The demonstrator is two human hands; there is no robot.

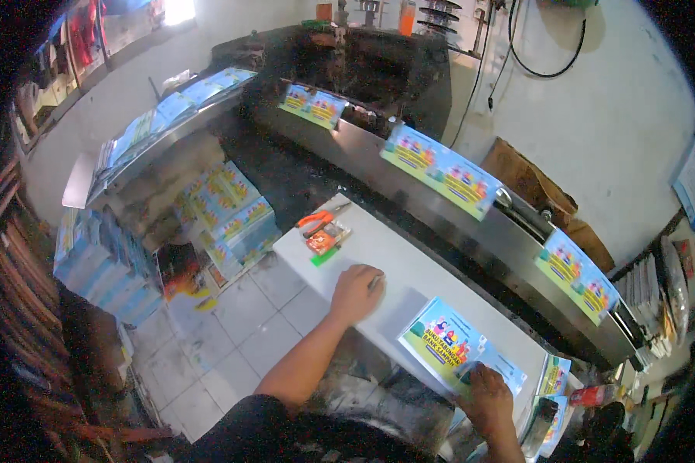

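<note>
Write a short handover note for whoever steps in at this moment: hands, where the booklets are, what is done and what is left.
Left hand: closed, knuckles down on the white table; whether it holds anything cannot be told.
Right hand: resting on the near edge of the colourful booklet lying flat on the table.
More booklets sit along the metal machine rail; stacks lie to the left.
Done: one booklet on the table.
Left: those on the rail.
</note>
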